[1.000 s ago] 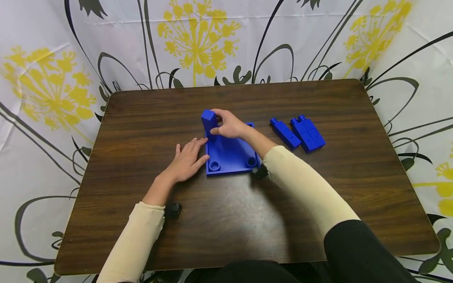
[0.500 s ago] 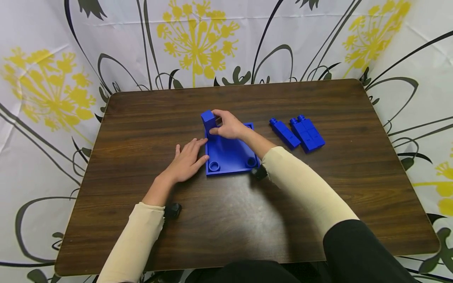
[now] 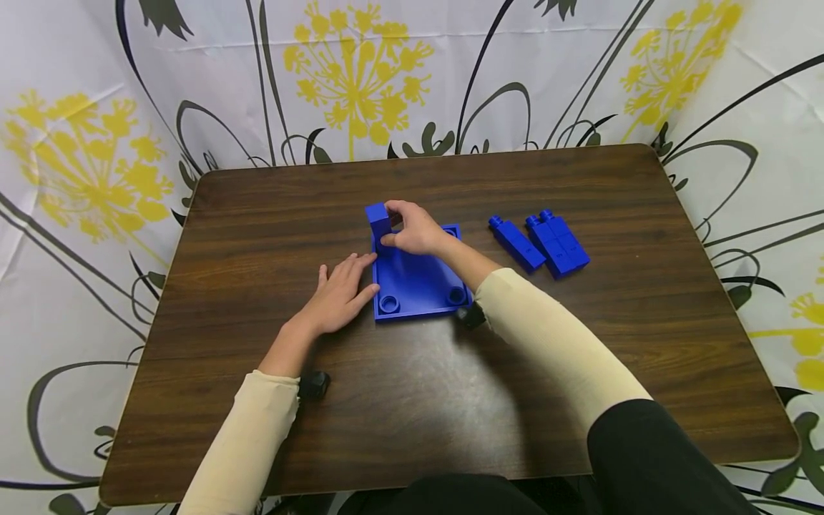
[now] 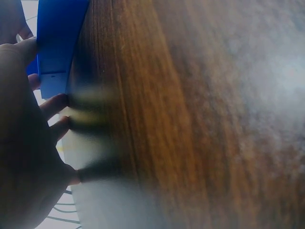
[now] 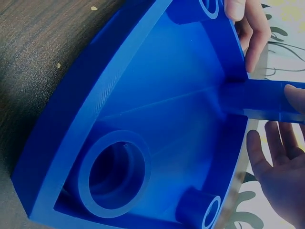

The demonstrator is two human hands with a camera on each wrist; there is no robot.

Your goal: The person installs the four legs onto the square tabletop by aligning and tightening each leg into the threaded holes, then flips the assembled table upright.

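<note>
A blue square tabletop (image 3: 418,275) lies underside up on the table, with a raised rim and round sockets in its corners. In its far left corner stands a square blue leg (image 3: 378,219), upright. My right hand (image 3: 414,227) holds this leg between thumb and fingers; the right wrist view shows the leg (image 5: 267,99) rising from the corner. My left hand (image 3: 337,293) lies with straight, spread fingers against the tabletop's left edge, thumb and forefinger touching it. The left wrist view has those fingers (image 4: 59,129) beside the blue rim. The leg's lower end is hidden in the corner.
To the right lie several more blue legs: one alone (image 3: 516,244), and others side by side (image 3: 558,244), each with a round knob at one end. They rest on a brown wooden table (image 3: 547,343). A flower-patterned curtain (image 3: 225,79) stands behind it.
The leg's top face has turned slightly in my right hand. The left hand keeps its place at the tabletop's edge, and the loose legs have not moved.
</note>
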